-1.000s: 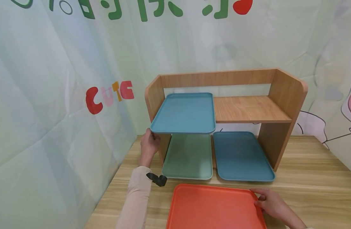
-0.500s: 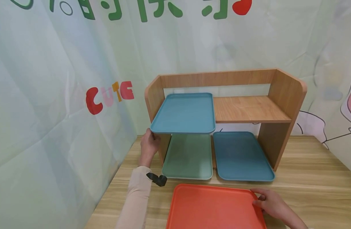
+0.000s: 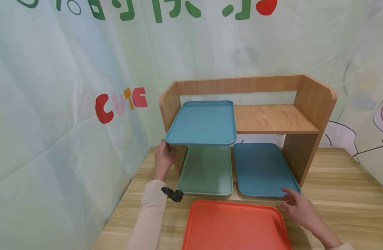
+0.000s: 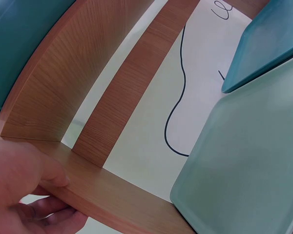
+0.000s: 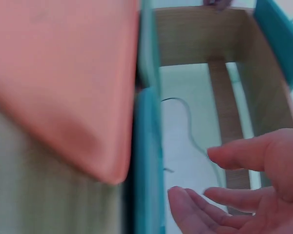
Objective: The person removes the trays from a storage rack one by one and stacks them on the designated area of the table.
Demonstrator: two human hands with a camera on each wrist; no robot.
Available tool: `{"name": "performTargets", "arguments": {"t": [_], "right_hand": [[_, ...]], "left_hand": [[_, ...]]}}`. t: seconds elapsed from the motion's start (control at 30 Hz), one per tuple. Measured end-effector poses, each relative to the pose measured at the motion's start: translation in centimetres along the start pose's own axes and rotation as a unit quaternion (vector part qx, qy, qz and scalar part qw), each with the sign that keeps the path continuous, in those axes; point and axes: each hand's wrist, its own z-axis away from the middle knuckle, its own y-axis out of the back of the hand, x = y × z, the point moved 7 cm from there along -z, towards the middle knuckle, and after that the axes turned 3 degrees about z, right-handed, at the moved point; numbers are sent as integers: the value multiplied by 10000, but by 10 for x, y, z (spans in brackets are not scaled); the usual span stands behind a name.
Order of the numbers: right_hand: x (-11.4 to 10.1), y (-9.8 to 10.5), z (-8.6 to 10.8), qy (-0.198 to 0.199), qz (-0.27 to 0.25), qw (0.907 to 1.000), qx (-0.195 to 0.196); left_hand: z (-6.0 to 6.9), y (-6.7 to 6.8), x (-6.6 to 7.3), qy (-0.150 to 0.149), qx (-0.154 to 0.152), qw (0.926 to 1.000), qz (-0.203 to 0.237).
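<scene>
The left hand [image 3: 165, 158] pinches the side panel [image 3: 169, 106] of the wooden shelf [image 3: 272, 118] at its 8 o'clock. The right hand [image 3: 300, 210], its grip empty and loose, hovers at 5 o'clock, near the red tray [image 3: 236, 226] at 6. The upper blue tray [image 3: 201, 123] overhangs; jolting the shelf could tip it off.

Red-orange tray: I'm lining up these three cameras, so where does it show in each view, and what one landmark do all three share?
Head: the red-orange tray is at the bottom, right of centre, cut off by the lower edge.
Left wrist: not in this picture.
Right wrist: the red-orange tray fills the upper left, blurred and cut off.
Shared landmark: the wooden shelf.
</scene>
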Motion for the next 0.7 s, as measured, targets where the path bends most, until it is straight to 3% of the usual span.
{"name": "performTargets", "arguments": {"t": [0.1,0.27,0.7], "right_hand": [[-11,13,-2,71,-183,9996,211],[-24,26,-5,-15,-454,9990,46],[-52,43,-14,119,-712,9972,174]], "left_hand": [[0,-1,0,40,-28,10000,-27],[0,-1,-1,64,-23,10000,-38],[0,-1,-1,-54,78,10000,24]]}}
